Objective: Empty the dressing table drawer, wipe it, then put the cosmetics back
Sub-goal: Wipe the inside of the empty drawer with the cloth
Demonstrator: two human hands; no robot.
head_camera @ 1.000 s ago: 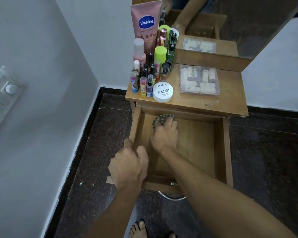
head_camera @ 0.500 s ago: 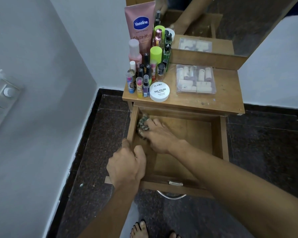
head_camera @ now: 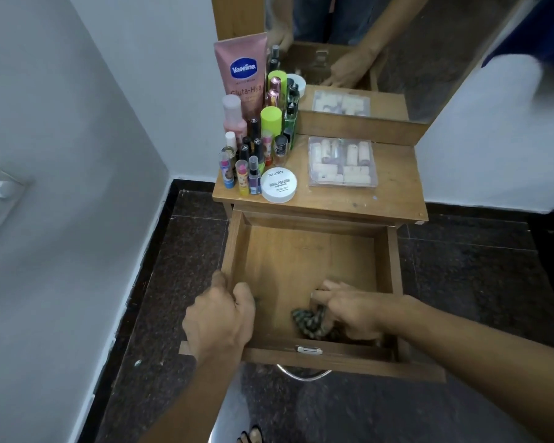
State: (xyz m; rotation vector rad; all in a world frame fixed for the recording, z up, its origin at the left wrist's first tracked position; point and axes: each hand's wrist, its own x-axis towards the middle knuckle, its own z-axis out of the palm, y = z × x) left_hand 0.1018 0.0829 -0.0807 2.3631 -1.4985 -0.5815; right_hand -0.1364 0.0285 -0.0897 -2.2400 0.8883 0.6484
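Gripping the drawer (head_camera: 304, 257) wall in our left hand (head_camera: 219, 318), we clutch the cloth (head_camera: 307, 321) in our curled right hand (head_camera: 352, 311).

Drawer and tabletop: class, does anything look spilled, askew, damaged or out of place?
Nothing stands out. The drawer shows only the cloth the right hand grips; the left hand holds its side wall. The cosmetics stand upright on the tabletop.

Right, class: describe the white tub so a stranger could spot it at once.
Find the wooden dressing table below the mirror. At its front edge, beside the small bottles, sits a white tub. It alone is wide, flat, round and lettered NAIL POLISH.
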